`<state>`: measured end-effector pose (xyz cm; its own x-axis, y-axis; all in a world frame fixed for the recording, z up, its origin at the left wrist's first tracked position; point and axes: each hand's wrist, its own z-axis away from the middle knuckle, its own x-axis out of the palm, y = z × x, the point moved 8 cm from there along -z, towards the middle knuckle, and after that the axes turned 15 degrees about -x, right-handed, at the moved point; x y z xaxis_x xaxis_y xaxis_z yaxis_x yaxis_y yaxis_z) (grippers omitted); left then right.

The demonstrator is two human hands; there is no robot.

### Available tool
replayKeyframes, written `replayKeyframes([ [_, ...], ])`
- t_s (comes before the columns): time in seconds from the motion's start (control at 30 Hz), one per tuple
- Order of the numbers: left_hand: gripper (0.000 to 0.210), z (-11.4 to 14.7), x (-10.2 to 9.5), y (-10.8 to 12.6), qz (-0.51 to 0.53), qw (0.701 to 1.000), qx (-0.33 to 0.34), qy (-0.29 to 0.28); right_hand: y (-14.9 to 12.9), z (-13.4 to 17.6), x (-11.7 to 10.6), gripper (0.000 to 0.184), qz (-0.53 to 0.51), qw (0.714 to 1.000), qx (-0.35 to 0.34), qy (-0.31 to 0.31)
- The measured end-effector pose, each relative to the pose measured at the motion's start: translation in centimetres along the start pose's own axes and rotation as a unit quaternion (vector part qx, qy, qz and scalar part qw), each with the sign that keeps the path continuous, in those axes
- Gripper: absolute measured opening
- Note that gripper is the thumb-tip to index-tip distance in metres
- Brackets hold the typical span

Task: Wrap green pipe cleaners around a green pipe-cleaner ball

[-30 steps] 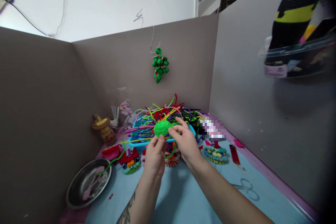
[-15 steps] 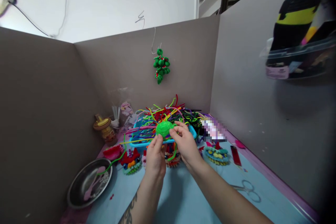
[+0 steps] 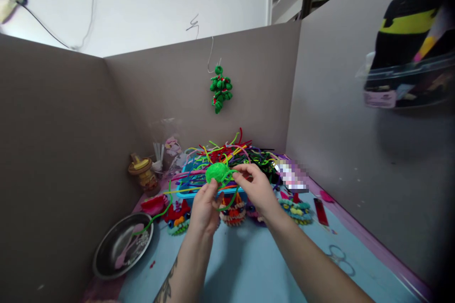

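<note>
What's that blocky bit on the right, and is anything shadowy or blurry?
In the head view, big squares cover the blocky patch, so I can't tell what's under it; a soft shadow falls on the table below the green piece; still in the head view, the tub looks a bit blurry, and the top right corner goes dark.

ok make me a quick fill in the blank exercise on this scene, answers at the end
1. The left hand holds a rounded piece and the right hand pinches a strand, both coloured ____.
2. The scissors lie on the person's ____ side.
3. Inside the metal bowl lies a utensil coloured ____.
4. The tray heaped with colourful stems is ____.

Missing words: green; right; pink; blue
</note>
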<state>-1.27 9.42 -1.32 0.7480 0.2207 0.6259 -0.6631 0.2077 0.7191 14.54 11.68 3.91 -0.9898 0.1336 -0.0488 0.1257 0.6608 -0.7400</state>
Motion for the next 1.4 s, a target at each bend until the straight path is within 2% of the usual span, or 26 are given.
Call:
replayKeyframes([
  [0.13, 0.035, 0.6, 0.8, 0.3, -0.049, 0.998, -0.003, -0.024, 0.2, -0.2, 0.4, 0.029, -0.033, 0.999, 0.013, -0.028],
  [0.3, 0.034, 0.9, 1.5, 0.2, -0.096, 0.994, -0.011, -0.04, 1.5, 0.4, 1.6, 0.034, -0.156, 0.981, 0.106, -0.033],
  [0.37, 0.035, 0.7, 1.3, 0.3, -0.104, 0.994, 0.004, -0.029, 1.8, 0.5, 1.9, 0.035, -0.195, 0.972, 0.128, -0.025],
  [0.47, 0.037, 0.7, 0.1, 1.6, -0.117, 0.988, 0.096, 0.039, 2.2, 0.6, 1.8, 0.035, -0.223, 0.965, 0.139, 0.002],
  [0.53, 0.029, 1.2, -0.4, 2.7, -0.166, 0.965, 0.182, 0.088, 2.4, 0.6, 1.8, 0.036, -0.239, 0.961, 0.14, 0.015],
  [0.6, 0.019, 1.7, 0.0, 3.2, -0.252, 0.934, 0.23, 0.102, 2.5, 0.6, 1.9, 0.036, -0.255, 0.956, 0.141, 0.019],
  [0.67, 0.018, 1.9, 0.4, 3.2, -0.306, 0.915, 0.245, 0.098, 2.6, 0.8, 2.2, 0.036, -0.271, 0.951, 0.146, 0.017],
  [0.77, 0.021, 2.0, 0.8, 3.0, -0.318, 0.914, 0.24, 0.08, 2.6, 1.1, 2.8, 0.036, -0.279, 0.948, 0.153, 0.004],
  [1.03, 0.018, 0.7, 0.5, 2.1, -0.218, 0.961, 0.168, 0.034, 2.1, 1.3, 3.2, 0.033, -0.193, 0.974, 0.114, -0.023],
  [1.1, 0.018, 0.6, 0.2, 2.3, -0.191, 0.967, 0.161, 0.04, 2.2, 1.5, 3.1, 0.03, -0.208, 0.97, 0.129, -0.001],
  [1.2, 0.023, 0.8, -0.6, 2.8, -0.146, 0.975, 0.15, 0.074, 2.5, 1.6, 2.4, 0.038, -0.209, 0.965, 0.15, 0.06],
  [1.23, 0.025, 0.8, -0.8, 3.0, -0.135, 0.977, 0.145, 0.084, 2.5, 1.7, 2.3, 0.039, -0.2, 0.966, 0.155, 0.062],
  [1.3, 0.03, 0.9, -1.1, 3.3, -0.115, 0.98, 0.135, 0.095, 2.4, 1.9, 3.0, 0.038, -0.194, 0.966, 0.172, 0.016],
  [1.4, 0.037, 0.9, -1.2, 3.3, -0.074, 0.986, 0.11, 0.097, 2.1, 2.6, 4.9, 0.032, -0.216, 0.951, 0.2, -0.096],
])
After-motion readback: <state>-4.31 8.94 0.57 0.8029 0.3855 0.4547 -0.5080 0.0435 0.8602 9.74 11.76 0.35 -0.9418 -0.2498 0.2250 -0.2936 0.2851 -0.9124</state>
